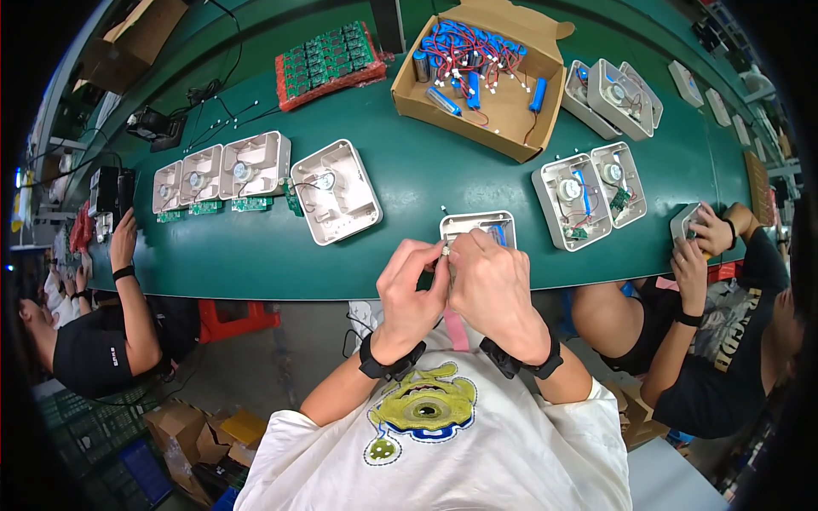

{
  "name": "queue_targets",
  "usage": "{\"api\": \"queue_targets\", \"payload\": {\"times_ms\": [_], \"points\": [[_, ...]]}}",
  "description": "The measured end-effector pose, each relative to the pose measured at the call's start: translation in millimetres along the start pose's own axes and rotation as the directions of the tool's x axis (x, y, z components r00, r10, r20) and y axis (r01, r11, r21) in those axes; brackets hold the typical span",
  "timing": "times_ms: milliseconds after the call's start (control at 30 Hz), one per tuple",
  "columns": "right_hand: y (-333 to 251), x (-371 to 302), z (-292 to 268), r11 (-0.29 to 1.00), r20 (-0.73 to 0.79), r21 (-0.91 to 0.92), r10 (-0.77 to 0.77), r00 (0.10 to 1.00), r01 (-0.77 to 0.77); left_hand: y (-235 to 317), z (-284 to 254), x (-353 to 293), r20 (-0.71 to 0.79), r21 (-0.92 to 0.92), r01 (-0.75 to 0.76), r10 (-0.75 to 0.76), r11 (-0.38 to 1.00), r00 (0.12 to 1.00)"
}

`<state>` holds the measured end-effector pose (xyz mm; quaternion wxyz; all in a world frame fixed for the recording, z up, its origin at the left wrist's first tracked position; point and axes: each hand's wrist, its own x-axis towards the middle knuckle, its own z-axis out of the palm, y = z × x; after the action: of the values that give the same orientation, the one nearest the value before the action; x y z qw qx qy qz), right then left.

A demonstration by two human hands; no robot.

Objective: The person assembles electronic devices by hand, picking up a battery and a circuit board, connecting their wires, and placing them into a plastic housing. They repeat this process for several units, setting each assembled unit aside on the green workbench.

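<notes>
Close in front of me, a white plastic housing (452, 223) lies at the table's front edge with a blue battery (498, 232) inside it. My left hand (411, 285) is closed in a pinch at its near side, on a small whitish connector (446, 250). Right beside it, my right hand (496, 285) is also closed, its fingertips meeting the left ones. What the right fingers grip is hidden behind the knuckles. Both hands cover the near part of the housing.
A cardboard box (511, 146) of blue batteries stands at the back. Green circuit boards (328, 61) are stacked left of it. White housings with speakers (256, 166) line the left; another (336, 192) lies nearer. More housings (573, 204) sit right. Co-workers flank me, one hand (123, 243) at left.
</notes>
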<state>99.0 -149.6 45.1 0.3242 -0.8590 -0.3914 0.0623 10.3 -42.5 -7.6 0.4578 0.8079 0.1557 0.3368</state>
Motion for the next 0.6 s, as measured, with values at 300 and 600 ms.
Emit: {"api": "queue_targets", "payload": {"times_ms": [300,600], "points": [[27.9,21.2,-26.6,0.977,0.009,0.167,-0.137,0.991,0.133,0.5,-9.1,13.6,0.152,0.017,0.042,-0.044,0.999,0.987],[63.3,3.6,-50.0,0.957,-0.188,0.289,0.086,0.978,-0.028,13.6,-19.4,31.2,0.329,0.101,0.143,-0.168,0.985,0.929]]}}
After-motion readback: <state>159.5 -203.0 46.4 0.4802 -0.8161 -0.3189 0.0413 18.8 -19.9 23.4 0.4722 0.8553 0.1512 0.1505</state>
